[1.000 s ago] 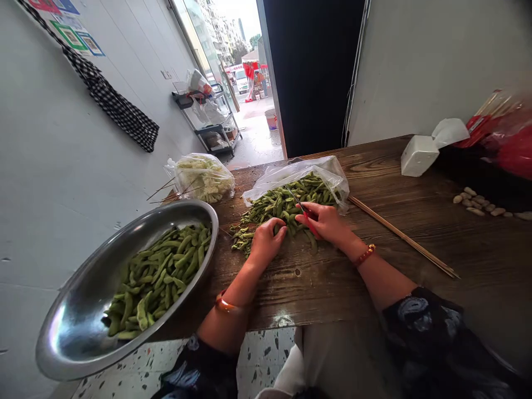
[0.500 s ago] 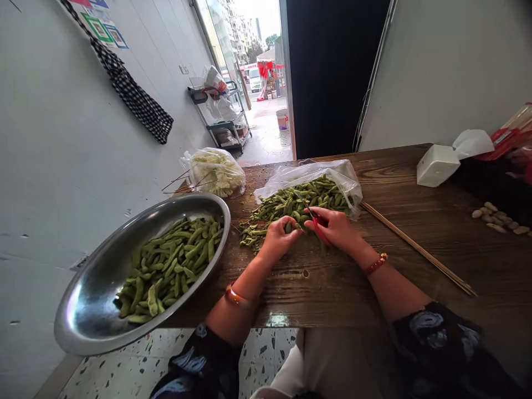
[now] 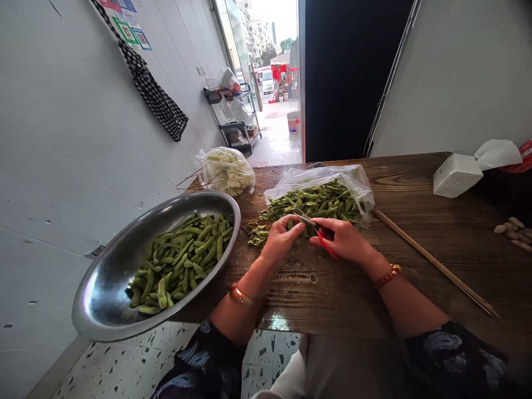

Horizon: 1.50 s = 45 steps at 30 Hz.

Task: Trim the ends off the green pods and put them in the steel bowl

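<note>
My left hand (image 3: 281, 237) pinches a green soybean pod (image 3: 290, 224) between thumb and fingers, just in front of the pile. Red-handled scissors (image 3: 326, 244) are in my right hand (image 3: 343, 239), their blades pointing left against the pod at my left fingertips. Behind both hands, a heap of soybean pods (image 3: 320, 200) spills from a clear plastic bag (image 3: 328, 174) onto the table. To the left, a big steel basin (image 3: 103, 299) holds many more pods (image 3: 183, 260), its wall tilted toward me.
A bag of cauliflower (image 3: 228, 170) stands at the table's back left. Thin wooden skewers (image 3: 436, 263) lie diagonally on the wooden table (image 3: 407, 183) at right. Beyond them are a white tissue pack (image 3: 457, 174) and several peanuts (image 3: 515, 230). The basin overhangs the table's front edge.
The scissors' blades have swung down and left to meet the pod at my left fingertips. The whole view has shifted, so everything sits slightly further right.
</note>
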Motion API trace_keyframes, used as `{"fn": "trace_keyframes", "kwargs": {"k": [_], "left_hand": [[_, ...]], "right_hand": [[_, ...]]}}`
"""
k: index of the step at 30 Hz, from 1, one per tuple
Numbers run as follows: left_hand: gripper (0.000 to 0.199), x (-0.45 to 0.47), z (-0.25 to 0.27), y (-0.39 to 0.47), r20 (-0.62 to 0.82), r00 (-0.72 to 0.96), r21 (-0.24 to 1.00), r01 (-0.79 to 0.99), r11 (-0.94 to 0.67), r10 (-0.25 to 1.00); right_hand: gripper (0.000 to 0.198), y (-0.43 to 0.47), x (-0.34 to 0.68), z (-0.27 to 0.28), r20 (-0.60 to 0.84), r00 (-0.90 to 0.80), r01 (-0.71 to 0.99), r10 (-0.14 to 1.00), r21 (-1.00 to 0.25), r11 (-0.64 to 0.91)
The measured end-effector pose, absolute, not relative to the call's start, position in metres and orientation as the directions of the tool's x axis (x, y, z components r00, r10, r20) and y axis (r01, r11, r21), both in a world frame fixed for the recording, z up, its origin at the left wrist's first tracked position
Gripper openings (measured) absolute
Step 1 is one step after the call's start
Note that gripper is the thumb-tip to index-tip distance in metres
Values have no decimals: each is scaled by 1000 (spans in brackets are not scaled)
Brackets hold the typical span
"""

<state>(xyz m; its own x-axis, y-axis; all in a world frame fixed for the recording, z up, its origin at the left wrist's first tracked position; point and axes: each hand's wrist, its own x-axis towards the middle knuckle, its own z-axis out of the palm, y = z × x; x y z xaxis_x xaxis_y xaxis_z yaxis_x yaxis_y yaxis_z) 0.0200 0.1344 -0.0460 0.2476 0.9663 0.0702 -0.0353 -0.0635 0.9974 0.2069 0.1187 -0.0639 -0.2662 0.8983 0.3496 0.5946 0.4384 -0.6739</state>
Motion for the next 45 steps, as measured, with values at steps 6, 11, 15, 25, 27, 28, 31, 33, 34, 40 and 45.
{"fn": "trace_keyframes", "kwargs": {"k": [6, 11, 15, 25, 27, 28, 31, 33, 34, 40, 45], "left_hand": [[26, 20, -47, 136, 135, 296, 987, 43, -155, 946], [24, 20, -47, 135, 154, 319, 977, 94, -193, 935], [21, 20, -46, 135, 169, 292, 974, 99, -206, 941], [24, 17, -46, 137, 142, 295, 973, 132, -188, 945], [25, 17, -45, 137, 119, 289, 977, 134, -164, 950], [25, 17, -45, 136, 111, 294, 979, 134, -156, 949], [25, 17, -43, 135, 90, 316, 983, 123, -135, 944], [24, 17, -42, 135, 74, 316, 987, 110, -114, 946], [24, 17, -42, 135, 65, 301, 990, 99, -99, 951], [34, 17, -45, 139, -38, 164, 992, -111, 57, 986], [40, 17, -46, 141, -83, 147, 947, -297, 124, 986]], "right_hand": [[51, 117, 206, -64, 355, -280, 582, 892, -676, 451], [52, 116, 203, -63, 380, -278, 565, 882, -677, 471], [48, 117, 204, -65, 374, -281, 577, 884, -670, 467], [37, 119, 207, -64, 360, -350, 614, 865, -609, 502], [35, 120, 207, -64, 362, -362, 608, 859, -607, 512], [34, 120, 207, -64, 361, -365, 606, 858, -608, 514], [28, 120, 207, -64, 346, -374, 609, 860, -608, 509], [27, 121, 207, -64, 339, -377, 618, 862, -602, 506], [27, 121, 207, -65, 338, -374, 622, 864, -599, 504], [44, 124, 206, -68, 371, -224, 634, 901, -647, 424], [51, 122, 205, -68, 368, -220, 629, 904, -654, 419]]}}
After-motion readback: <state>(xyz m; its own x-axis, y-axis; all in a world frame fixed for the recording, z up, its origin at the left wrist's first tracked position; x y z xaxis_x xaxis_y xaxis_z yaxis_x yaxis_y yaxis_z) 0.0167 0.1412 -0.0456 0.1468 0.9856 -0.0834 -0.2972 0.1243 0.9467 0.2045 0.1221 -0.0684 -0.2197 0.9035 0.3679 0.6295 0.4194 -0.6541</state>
